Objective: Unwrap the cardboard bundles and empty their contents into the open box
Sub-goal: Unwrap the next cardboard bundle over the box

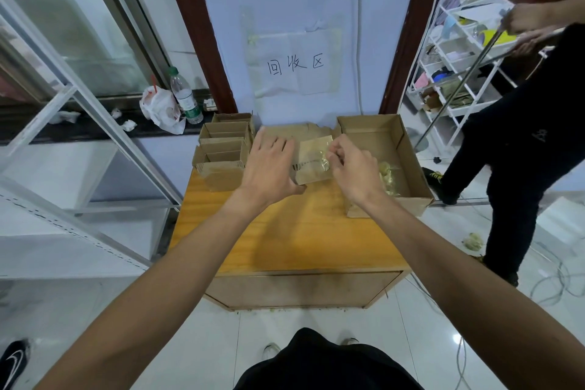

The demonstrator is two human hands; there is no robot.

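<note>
A flat cardboard bundle [311, 161] wrapped in clear tape lies at the back middle of the wooden table [291, 237]. My left hand [269, 165] rests on its left side with fingers spread, the thumb at the bundle's near edge. My right hand [353, 165] has its fingers curled at the bundle's right edge and pinches the clear tape there. The open box [408, 149] stands just right of the bundle, with yellowish pieces [391, 179] lying inside behind my right wrist.
Several small empty cardboard boxes [223, 149] are stacked at the table's back left. Flattened cardboard lies against the wall behind the bundle. Another person [525, 149] stands at the right holding a metal pole, near a white rack [459, 73]. A bottle and bag sit on the left ledge.
</note>
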